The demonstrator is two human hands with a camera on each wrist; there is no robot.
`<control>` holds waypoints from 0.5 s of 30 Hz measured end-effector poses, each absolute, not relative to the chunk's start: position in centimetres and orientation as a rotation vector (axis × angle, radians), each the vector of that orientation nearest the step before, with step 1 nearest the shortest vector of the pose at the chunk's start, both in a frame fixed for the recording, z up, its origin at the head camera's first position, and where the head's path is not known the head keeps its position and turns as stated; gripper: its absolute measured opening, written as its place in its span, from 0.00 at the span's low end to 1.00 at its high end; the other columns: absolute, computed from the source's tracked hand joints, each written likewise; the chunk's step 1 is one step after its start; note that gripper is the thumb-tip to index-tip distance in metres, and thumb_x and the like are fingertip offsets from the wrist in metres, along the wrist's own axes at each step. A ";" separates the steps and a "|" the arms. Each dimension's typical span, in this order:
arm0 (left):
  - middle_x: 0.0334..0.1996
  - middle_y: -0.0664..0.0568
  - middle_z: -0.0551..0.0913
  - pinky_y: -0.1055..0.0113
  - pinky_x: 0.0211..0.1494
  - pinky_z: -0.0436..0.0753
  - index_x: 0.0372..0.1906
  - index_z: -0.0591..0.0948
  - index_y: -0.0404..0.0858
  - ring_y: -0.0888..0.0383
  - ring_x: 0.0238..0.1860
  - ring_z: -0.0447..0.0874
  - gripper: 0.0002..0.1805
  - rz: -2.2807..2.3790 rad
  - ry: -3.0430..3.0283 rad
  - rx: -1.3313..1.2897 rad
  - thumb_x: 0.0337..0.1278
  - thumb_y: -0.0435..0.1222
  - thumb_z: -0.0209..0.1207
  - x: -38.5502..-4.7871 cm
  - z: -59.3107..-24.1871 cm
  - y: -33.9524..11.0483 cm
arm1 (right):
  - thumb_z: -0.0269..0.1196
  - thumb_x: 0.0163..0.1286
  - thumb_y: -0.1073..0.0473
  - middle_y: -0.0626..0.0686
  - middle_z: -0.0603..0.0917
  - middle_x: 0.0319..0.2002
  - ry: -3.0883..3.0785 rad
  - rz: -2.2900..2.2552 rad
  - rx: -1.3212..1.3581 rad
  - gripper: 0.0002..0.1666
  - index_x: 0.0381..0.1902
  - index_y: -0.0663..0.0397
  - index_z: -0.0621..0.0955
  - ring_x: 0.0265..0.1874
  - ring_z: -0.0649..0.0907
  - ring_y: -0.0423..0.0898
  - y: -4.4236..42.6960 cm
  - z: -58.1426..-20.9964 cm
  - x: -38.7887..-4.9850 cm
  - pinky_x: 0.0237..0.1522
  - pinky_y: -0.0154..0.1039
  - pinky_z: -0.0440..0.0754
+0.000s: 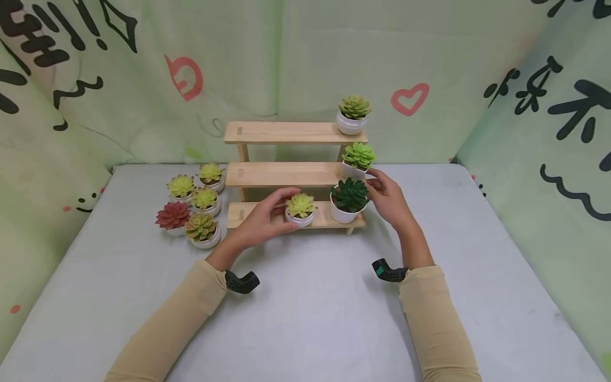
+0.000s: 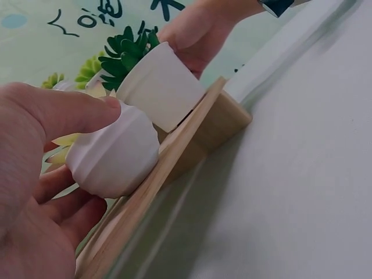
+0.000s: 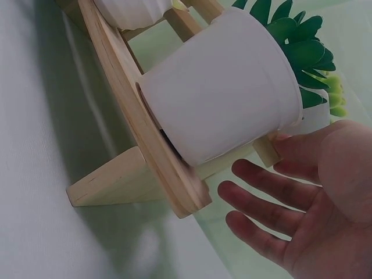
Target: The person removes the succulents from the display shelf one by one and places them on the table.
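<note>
My left hand [image 1: 269, 215] grips a small yellow-green succulent in a ribbed white pot [image 1: 300, 208] on the bottom tier of a wooden stepped stand [image 1: 281, 175]. In the left wrist view, the thumb lies on the white pot [image 2: 119, 154] and the other fingers are behind it; its base meets the board. To its right stands a dark green succulent in a white pot [image 1: 350, 199]. My right hand [image 1: 387, 196] is just right of that pot, fingers loosely extended around nothing. Its thumb and index tips are close to the middle-tier bright green succulent [image 1: 359, 156]; contact is unclear.
Another succulent [image 1: 353, 114] stands at the right end of the top tier. Left of the stand, several potted succulents cluster on the white table [image 1: 305, 318], among them a red one [image 1: 173, 216]. A printed curtain [image 1: 310, 63] hangs behind and at both sides.
</note>
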State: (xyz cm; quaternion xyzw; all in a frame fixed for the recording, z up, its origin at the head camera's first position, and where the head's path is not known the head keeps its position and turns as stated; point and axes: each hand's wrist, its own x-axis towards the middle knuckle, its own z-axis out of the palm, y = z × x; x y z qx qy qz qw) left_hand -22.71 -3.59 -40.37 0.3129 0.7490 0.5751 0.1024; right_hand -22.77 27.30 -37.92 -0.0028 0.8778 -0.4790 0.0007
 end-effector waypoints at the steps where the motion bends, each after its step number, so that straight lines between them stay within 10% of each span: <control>1: 0.67 0.47 0.68 0.58 0.71 0.71 0.68 0.65 0.41 0.52 0.67 0.69 0.37 1.695 2.214 0.923 0.53 0.30 0.67 -22.7 -40.4 -3.6 | 0.48 0.78 0.58 0.67 0.75 0.61 2.755 -1.506 -0.013 0.29 0.73 0.58 0.60 0.59 0.78 0.59 27.3 -37.9 -22.8 0.60 0.54 0.77; 15: 0.68 0.48 0.68 0.56 0.71 0.70 0.69 0.65 0.40 0.51 0.67 0.69 0.39 1.668 2.225 0.915 0.52 0.30 0.68 -22.8 -40.6 -2.9 | 0.48 0.77 0.57 0.66 0.76 0.61 2.790 -1.481 -0.016 0.29 0.73 0.57 0.60 0.59 0.79 0.59 27.4 -38.4 -23.0 0.59 0.54 0.78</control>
